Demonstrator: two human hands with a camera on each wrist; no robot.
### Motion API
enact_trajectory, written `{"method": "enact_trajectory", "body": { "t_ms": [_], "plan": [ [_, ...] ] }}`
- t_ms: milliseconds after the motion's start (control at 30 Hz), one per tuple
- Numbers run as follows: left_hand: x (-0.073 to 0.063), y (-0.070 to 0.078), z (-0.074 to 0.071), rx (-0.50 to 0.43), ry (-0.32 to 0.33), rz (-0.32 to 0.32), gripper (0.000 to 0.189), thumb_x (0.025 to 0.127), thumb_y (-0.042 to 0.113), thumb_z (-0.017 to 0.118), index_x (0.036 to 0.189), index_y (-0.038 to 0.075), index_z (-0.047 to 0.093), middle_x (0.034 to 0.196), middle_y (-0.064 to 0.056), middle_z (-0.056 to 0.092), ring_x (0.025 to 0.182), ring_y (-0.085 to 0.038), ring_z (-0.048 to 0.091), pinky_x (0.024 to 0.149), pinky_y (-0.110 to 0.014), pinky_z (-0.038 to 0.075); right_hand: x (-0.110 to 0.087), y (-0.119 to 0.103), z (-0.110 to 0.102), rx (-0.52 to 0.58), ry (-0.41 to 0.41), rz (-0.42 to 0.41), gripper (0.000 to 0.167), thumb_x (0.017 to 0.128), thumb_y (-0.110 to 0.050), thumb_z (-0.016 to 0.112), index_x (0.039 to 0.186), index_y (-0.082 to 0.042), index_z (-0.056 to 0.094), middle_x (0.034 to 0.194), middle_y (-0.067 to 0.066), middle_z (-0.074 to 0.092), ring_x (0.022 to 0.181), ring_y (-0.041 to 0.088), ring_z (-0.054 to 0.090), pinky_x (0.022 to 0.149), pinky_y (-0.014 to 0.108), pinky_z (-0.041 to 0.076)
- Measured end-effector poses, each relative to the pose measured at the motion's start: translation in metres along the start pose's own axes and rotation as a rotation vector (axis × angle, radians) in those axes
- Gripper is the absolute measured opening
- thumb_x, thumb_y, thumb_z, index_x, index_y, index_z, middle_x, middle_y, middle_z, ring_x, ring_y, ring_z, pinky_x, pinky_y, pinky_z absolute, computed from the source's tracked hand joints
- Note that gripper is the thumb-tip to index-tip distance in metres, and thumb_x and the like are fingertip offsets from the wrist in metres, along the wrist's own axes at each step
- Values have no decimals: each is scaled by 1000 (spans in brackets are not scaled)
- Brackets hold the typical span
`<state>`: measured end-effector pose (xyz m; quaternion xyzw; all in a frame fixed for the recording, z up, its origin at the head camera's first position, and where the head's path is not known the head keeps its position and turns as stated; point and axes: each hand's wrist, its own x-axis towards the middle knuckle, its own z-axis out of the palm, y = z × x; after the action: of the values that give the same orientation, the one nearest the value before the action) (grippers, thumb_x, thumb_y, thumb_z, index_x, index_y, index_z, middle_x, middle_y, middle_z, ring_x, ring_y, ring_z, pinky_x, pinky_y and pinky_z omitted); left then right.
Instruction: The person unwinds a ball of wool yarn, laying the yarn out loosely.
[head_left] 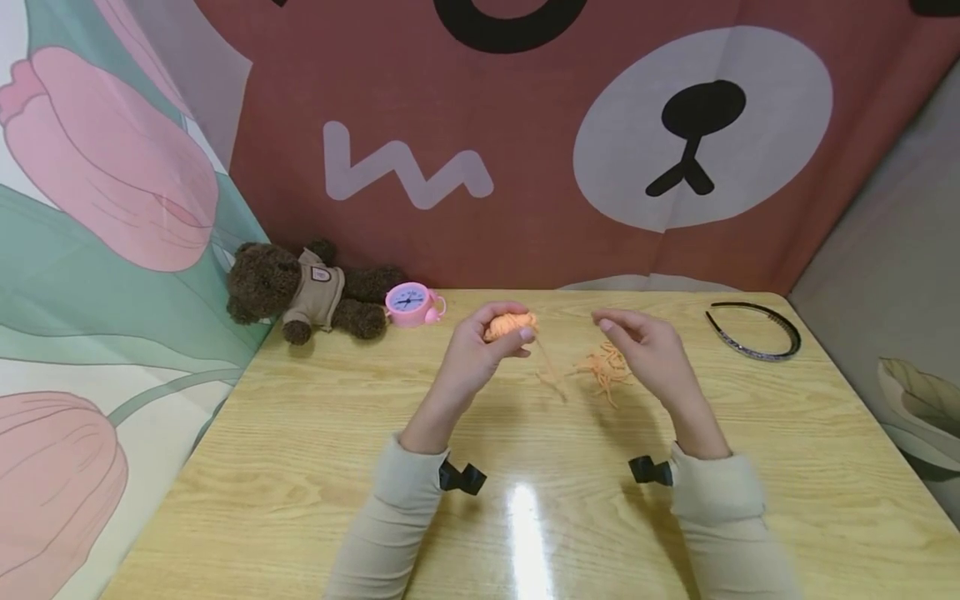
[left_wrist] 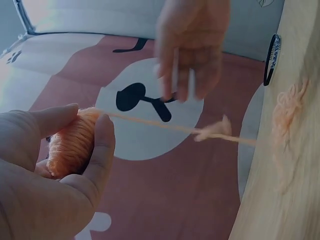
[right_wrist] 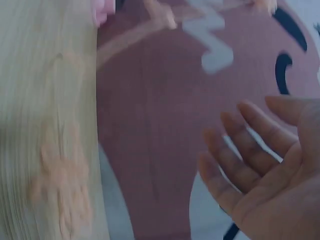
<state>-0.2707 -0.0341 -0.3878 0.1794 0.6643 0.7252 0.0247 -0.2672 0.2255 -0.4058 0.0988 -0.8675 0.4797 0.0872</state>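
Note:
My left hand (head_left: 474,346) grips a small wound ball of orange yarn (head_left: 504,327) above the table, its thumb and fingers curled round it. From the ball a strand (left_wrist: 155,123) stretches down toward the table, with a knotted tuft (left_wrist: 215,131) partway along it. Loose yarn (head_left: 606,368) lies in a tangled heap on the tabletop, partly behind my right hand (head_left: 654,354). That hand hovers to the right of the ball with nothing in it. In the right wrist view its fingers (right_wrist: 245,145) are spread and slightly bent.
A brown teddy bear (head_left: 318,292) lies at the back left of the wooden table (head_left: 300,500), beside a pink alarm clock (head_left: 409,304). At the back right rests a black headband (head_left: 757,354). A printed cloth (head_left: 525,233) hangs behind the table.

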Motion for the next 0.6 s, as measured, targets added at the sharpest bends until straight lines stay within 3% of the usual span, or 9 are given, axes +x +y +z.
{"method": "enact_trajectory", "body": {
  "t_ms": [133, 233, 400, 600],
  "plan": [
    [-1, 0, 4, 0, -28, 9, 34, 94, 4, 70, 126, -1, 62, 109, -11, 66, 90, -18, 68, 85, -48, 62, -3, -16, 19, 62, -85, -50, 44, 103, -44, 57, 133, -14, 68, 134, 5, 68, 124, 25, 64, 101, 52, 54],
    [-1, -1, 5, 4, -49, 10, 35, 94, 4, 70, 127, -3, 61, 110, -12, 65, 91, -16, 67, 83, -43, 63, -5, -25, 30, 70, -120, -49, 41, 100, -45, 62, 129, -17, 70, 131, 4, 70, 120, 25, 67, 98, 51, 56],
    [-1, -3, 8, 30, -61, 5, 33, 94, 6, 71, 126, -1, 62, 112, -14, 64, 92, -14, 67, 78, -33, 63, -7, -31, 42, 39, -143, -57, 33, 99, -40, 66, 121, -16, 74, 122, 4, 73, 109, 23, 71, 90, 46, 59],
    [0, -4, 10, 50, -47, -11, 31, 95, 7, 71, 124, 2, 64, 113, -15, 65, 92, -15, 67, 80, -37, 63, -8, -32, 42, -5, -110, -70, 26, 100, -37, 65, 111, -16, 76, 107, 2, 76, 95, 20, 70, 79, 36, 57]
  ]
}}
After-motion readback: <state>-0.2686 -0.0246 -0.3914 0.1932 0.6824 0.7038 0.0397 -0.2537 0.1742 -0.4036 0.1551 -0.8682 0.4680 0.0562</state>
